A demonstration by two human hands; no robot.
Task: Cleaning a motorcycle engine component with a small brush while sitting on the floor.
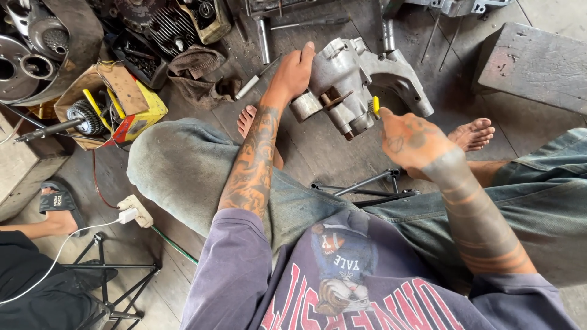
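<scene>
I sit on a wooden floor with my knees spread. My left hand grips the top left edge of a grey metal engine casing and holds it up above the floor between my legs. My right hand is at the casing's lower right side, closed on a small tool with a yellow handle that points at the casing. Both forearms are tattooed. My bare feet rest on the floor beyond the casing.
A cardboard box with a gear and shaft lies at left, below engine parts and a dirty rag. A power strip with a white plug lies by my left knee. Another person's sandalled foot shows at far left. A wooden block sits at right.
</scene>
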